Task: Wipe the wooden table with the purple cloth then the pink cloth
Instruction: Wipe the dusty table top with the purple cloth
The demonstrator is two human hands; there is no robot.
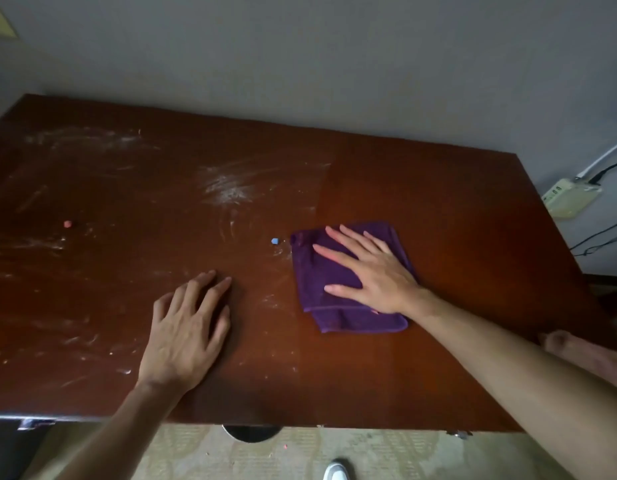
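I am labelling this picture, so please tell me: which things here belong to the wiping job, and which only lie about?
Job: purple cloth under the right hand; wooden table; pink cloth at its right edge.
Lying about: blue bit; pink bit; power strip.

Blue crumb (274,241) just left of purple cloth (338,271).

Bare forearms, white shoe (336,472) below
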